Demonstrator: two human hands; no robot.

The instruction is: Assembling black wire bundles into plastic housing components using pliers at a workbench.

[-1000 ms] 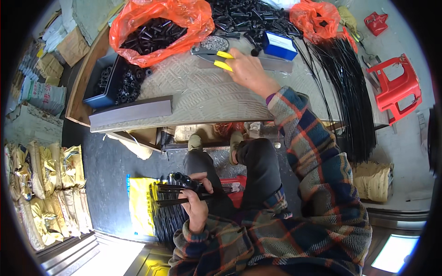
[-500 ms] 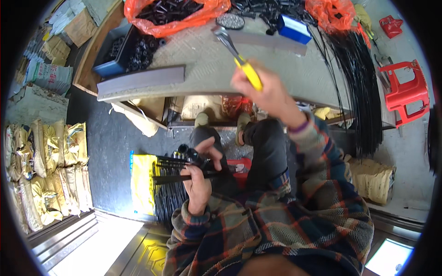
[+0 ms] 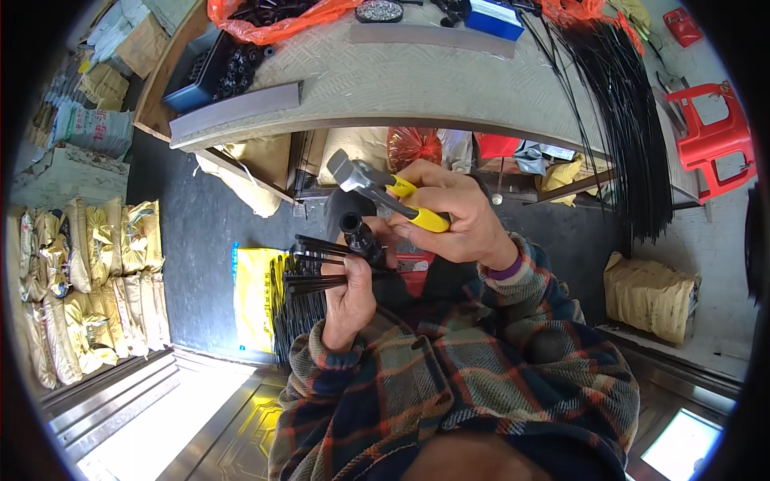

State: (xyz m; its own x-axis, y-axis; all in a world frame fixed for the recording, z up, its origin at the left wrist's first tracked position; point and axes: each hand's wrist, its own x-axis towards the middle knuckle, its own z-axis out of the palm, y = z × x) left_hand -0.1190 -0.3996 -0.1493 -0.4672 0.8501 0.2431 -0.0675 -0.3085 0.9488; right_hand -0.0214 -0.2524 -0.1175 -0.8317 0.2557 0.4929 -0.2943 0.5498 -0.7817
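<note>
Pincers (image 3: 374,189) with yellow grips are in my right hand (image 3: 465,210), its fingers wrapped round the spread handles. Their metal head points up and to the left, just above a black tubular plastic fitting (image 3: 353,227). My left hand (image 3: 350,301) is closed on several thin black rods (image 3: 309,283) that stick out to the left. The fitting stands upright beside its fingers, mouth facing up; how the left fingers grip it is partly hidden. Both hands are over my lap, in front of the bench (image 3: 385,88).
On the bench are a blue bin (image 3: 188,88) of black parts, an orange-red bag (image 3: 281,30), a blue box (image 3: 493,20) and long black rods (image 3: 622,112) hanging off the right end. A red stool (image 3: 710,136) stands right. More rods lie by a yellow sack (image 3: 255,301).
My right hand has brought the pincers down from over the bench to the fitting at my left hand. The handles, earlier together, are now apart. The view has shifted slightly.
</note>
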